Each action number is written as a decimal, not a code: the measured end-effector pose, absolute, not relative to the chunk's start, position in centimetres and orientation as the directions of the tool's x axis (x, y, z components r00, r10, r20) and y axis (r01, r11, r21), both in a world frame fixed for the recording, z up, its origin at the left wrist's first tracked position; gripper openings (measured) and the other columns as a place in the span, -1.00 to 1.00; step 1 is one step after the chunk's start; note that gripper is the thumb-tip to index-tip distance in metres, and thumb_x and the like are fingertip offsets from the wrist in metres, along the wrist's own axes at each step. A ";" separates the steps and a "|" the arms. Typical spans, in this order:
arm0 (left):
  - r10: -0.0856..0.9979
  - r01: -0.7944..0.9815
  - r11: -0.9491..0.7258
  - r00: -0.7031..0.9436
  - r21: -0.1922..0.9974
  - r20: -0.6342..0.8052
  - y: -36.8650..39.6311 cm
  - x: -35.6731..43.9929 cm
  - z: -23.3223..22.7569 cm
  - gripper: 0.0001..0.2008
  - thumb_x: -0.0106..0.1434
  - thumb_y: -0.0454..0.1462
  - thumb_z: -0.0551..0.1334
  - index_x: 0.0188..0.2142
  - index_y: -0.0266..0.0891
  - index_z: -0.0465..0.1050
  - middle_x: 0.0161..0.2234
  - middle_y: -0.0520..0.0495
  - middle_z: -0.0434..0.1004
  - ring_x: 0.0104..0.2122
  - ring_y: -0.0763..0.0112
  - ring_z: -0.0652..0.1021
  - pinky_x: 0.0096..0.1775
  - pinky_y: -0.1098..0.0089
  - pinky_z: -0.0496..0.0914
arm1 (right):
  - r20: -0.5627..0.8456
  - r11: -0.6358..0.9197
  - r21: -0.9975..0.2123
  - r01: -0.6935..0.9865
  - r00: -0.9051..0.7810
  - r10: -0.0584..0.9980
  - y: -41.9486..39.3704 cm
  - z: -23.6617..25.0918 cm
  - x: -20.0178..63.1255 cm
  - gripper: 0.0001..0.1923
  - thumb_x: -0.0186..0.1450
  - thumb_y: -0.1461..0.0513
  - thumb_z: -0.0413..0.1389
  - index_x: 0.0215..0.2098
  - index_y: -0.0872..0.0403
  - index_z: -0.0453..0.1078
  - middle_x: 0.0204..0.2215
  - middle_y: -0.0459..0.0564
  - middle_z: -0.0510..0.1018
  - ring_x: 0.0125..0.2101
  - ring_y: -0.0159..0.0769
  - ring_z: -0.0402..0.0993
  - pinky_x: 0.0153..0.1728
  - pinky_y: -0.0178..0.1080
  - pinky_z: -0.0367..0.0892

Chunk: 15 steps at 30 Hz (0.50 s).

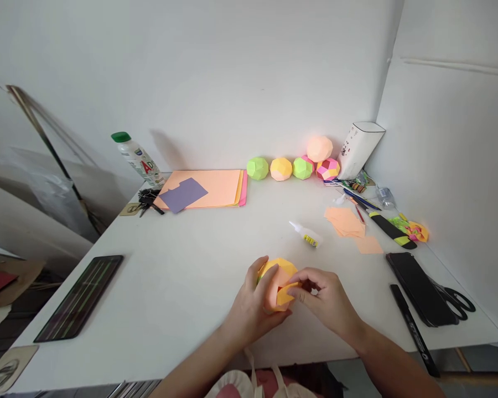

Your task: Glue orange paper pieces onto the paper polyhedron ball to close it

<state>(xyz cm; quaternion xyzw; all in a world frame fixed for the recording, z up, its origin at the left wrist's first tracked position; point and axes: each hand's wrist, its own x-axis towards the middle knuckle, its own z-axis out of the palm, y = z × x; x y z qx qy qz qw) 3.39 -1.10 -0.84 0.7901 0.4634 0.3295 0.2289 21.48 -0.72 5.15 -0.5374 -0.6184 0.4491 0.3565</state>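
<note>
My left hand (251, 301) is wrapped round a faceted paper ball (280, 268) in yellow and peach, held low over the front of the table. With thumb and fingers, my right hand (321, 296) pinches an orange-yellow paper flap (287, 293) on the ball's near right side. A small red gap shows beside that flap. Whether the flap is joined to the ball along its hidden edge, I cannot tell. Beyond the ball lies a white glue bottle (307, 234) with a yellow label, its nozzle pointing away to the left.
Several finished paper balls (281, 169) line the wall by a white box (360, 149). Peach paper pieces (344, 221), a cutter knife (392, 229), a phone (421, 287), scissors (454, 301) and a black marker (414, 329) lie right. Paper sheets (216, 188), a bottle (139, 160) and a dark tablet (81, 297) are left.
</note>
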 end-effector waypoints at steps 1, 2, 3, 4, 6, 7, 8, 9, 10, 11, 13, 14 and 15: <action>0.892 0.572 -0.445 0.356 0.690 0.280 -1.1 3.4 -0.7 -0.22 -0.03 -0.35 0.38 0.15 -0.13 0.05 0.19 -0.34 0.03 0.10 0.00 0.37 -0.12 0.13 0.53 | -0.063 -0.007 -0.943 0.331 -0.160 0.985 -0.7 5.0 21.4 -0.92 0.19 0.21 0.20 -0.43 0.07 0.49 -0.54 -0.12 0.51 -0.51 -0.39 0.36 -0.46 -0.34 0.32; 0.899 0.562 -0.423 0.359 0.711 0.251 -1.1 3.4 -0.6 -0.22 -0.03 -0.35 0.38 0.15 -0.13 0.05 0.20 -0.34 0.02 0.11 0.00 0.37 -0.11 0.13 0.53 | -0.087 -0.035 -0.949 0.315 -0.151 0.985 -0.7 4.9 21.3 -0.90 0.18 0.20 0.20 -0.43 0.07 0.48 -0.54 -0.11 0.51 -0.51 -0.38 0.37 -0.46 -0.34 0.32; 0.905 0.552 -0.401 0.364 0.731 0.221 -1.1 3.4 -0.6 -0.21 -0.03 -0.34 0.38 0.15 -0.13 0.05 0.20 -0.34 0.02 0.11 -0.01 0.37 -0.10 0.12 0.53 | -0.109 -0.065 -0.953 0.296 -0.137 0.985 -0.7 4.9 21.3 -0.89 0.17 0.19 0.21 -0.44 0.08 0.48 -0.53 -0.11 0.51 -0.50 -0.38 0.37 -0.47 -0.33 0.33; 0.910 0.542 -0.378 0.366 0.751 0.194 -1.2 3.4 -0.5 -0.20 -0.03 -0.33 0.38 0.16 -0.13 0.04 0.21 -0.34 0.02 0.12 -0.01 0.36 -0.09 0.11 0.52 | -0.131 -0.094 -0.957 0.276 -0.119 0.984 -0.7 4.8 21.2 -0.87 0.17 0.17 0.22 -0.45 0.09 0.47 -0.53 -0.10 0.51 -0.51 -0.38 0.37 -0.48 -0.33 0.33; 0.919 0.523 -0.338 0.362 0.782 0.155 -1.2 3.3 -0.5 -0.17 -0.03 -0.32 0.38 0.19 -0.12 0.02 0.21 -0.33 0.02 0.13 -0.01 0.35 -0.07 0.09 0.51 | -0.164 -0.142 -0.961 0.237 -0.078 0.983 -0.7 4.7 21.1 -0.83 0.15 0.14 0.24 -0.46 0.09 0.45 -0.53 -0.11 0.49 -0.55 -0.41 0.34 -0.50 -0.33 0.32; 0.922 0.514 -0.327 0.359 0.793 0.147 -1.2 3.3 -0.5 -0.15 -0.03 -0.31 0.39 0.20 -0.11 0.01 0.21 -0.32 0.03 0.13 -0.01 0.36 -0.06 0.07 0.51 | -0.178 -0.160 -0.962 0.220 -0.062 0.982 -0.7 4.7 21.1 -0.81 0.14 0.13 0.25 -0.47 0.10 0.45 -0.55 -0.12 0.48 -0.57 -0.43 0.32 -0.52 -0.33 0.32; 0.923 0.506 -0.321 0.356 0.800 0.145 -1.2 3.2 -0.5 -0.14 -0.03 -0.31 0.39 0.20 -0.11 0.00 0.20 -0.31 0.04 0.12 0.00 0.36 -0.05 0.06 0.50 | -0.191 -0.177 -0.963 0.205 -0.053 0.980 -0.6 4.7 21.0 -0.79 0.13 0.11 0.26 -0.48 0.10 0.44 -0.57 -0.13 0.46 -0.59 -0.45 0.29 -0.53 -0.33 0.31; 0.923 0.501 -0.321 0.355 0.804 0.147 -1.2 3.2 -0.5 -0.14 -0.03 -0.31 0.39 0.21 -0.10 0.00 0.20 -0.31 0.05 0.12 0.00 0.37 -0.05 0.05 0.50 | -0.206 -0.192 -0.962 0.192 -0.052 0.977 -0.6 4.7 21.0 -0.77 0.12 0.10 0.27 -0.49 0.10 0.43 -0.59 -0.15 0.44 -0.61 -0.46 0.27 -0.55 -0.33 0.30; 0.922 0.498 -0.325 0.357 0.804 0.151 -1.2 3.2 -0.5 -0.13 -0.04 -0.31 0.40 0.21 -0.10 0.00 0.19 -0.30 0.07 0.11 0.00 0.38 -0.06 0.05 0.50 | -0.221 -0.208 -0.961 0.181 -0.057 0.974 -0.5 4.7 21.0 -0.76 0.11 0.09 0.28 -0.49 0.10 0.43 -0.61 -0.16 0.43 -0.63 -0.47 0.25 -0.56 -0.34 0.29; 0.920 0.497 -0.332 0.360 0.802 0.158 -1.2 3.2 -0.5 -0.13 -0.04 -0.31 0.40 0.20 -0.10 0.01 0.19 -0.30 0.08 0.10 -0.01 0.39 -0.06 0.04 0.51 | -0.237 -0.223 -0.959 0.174 -0.063 0.969 -0.4 4.7 21.0 -0.75 0.11 0.09 0.28 -0.49 0.10 0.42 -0.62 -0.17 0.41 -0.64 -0.48 0.24 -0.58 -0.34 0.27; 0.915 0.498 -0.349 0.364 0.794 0.174 -1.2 3.2 -0.4 -0.13 -0.05 -0.31 0.41 0.20 -0.11 0.02 0.18 -0.30 0.11 0.07 0.00 0.42 -0.08 0.04 0.52 | -0.265 -0.250 -0.953 0.172 -0.073 0.961 -0.3 4.7 21.0 -0.73 0.11 0.07 0.28 -0.49 0.10 0.42 -0.63 -0.17 0.40 -0.65 -0.48 0.23 -0.62 -0.35 0.24; 0.914 0.499 -0.355 0.364 0.790 0.180 -1.2 3.2 -0.4 -0.13 -0.05 -0.31 0.41 0.20 -0.11 0.03 0.17 -0.30 0.12 0.05 0.01 0.43 -0.10 0.05 0.52 | -0.274 -0.259 -0.950 0.173 -0.075 0.959 -0.2 4.7 21.1 -0.73 0.11 0.07 0.28 -0.48 0.10 0.42 -0.63 -0.17 0.40 -0.65 -0.48 0.23 -0.63 -0.35 0.22; 0.913 0.500 -0.359 0.363 0.788 0.186 -1.2 3.3 -0.4 -0.13 -0.05 -0.31 0.41 0.20 -0.10 0.03 0.17 -0.29 0.13 0.04 0.02 0.44 -0.11 0.06 0.53 | -0.280 -0.264 -0.949 0.174 -0.077 0.957 -0.2 4.6 21.1 -0.72 0.10 0.06 0.29 -0.48 0.10 0.42 -0.62 -0.16 0.40 -0.65 -0.47 0.23 -0.64 -0.35 0.21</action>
